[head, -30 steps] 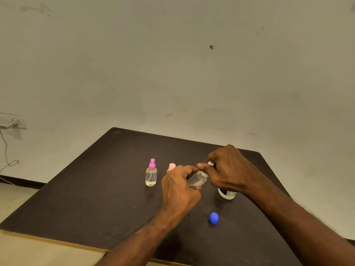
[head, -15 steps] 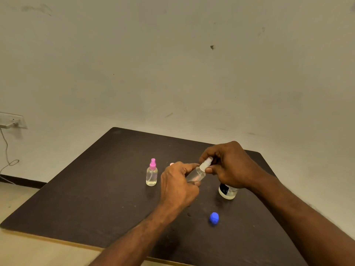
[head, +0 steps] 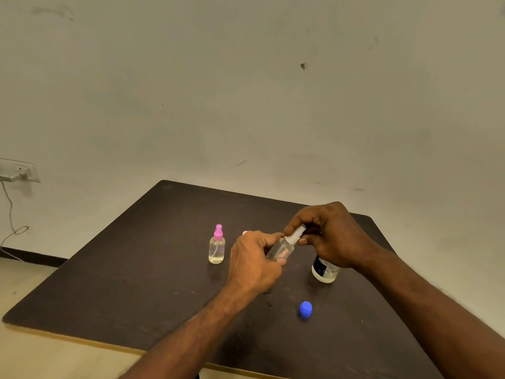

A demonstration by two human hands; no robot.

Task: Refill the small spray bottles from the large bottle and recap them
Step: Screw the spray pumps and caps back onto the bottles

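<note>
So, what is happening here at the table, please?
A person is putting the white spray cap on a small clear bottle. The left hand grips the tilted bottle; the right hand pinches the cap. A pink-capped bottle stands to the left, the large bottle stands behind the right hand, its blue cap off.

large bottle (head: 325,270): upper part hidden behind the right hand (head: 332,236); label print too small to read.
pink-topped thing (head: 245,233): only a sliver shows just beyond the left hand (head: 254,262) fingers; cannot tell what it is.
small clear bottle (head: 281,248): lower end covered by the left fingers.
white spray cap (head: 296,236): tip hidden under the right fingertips.
forearms: cut off by the bottom edge.
</note>
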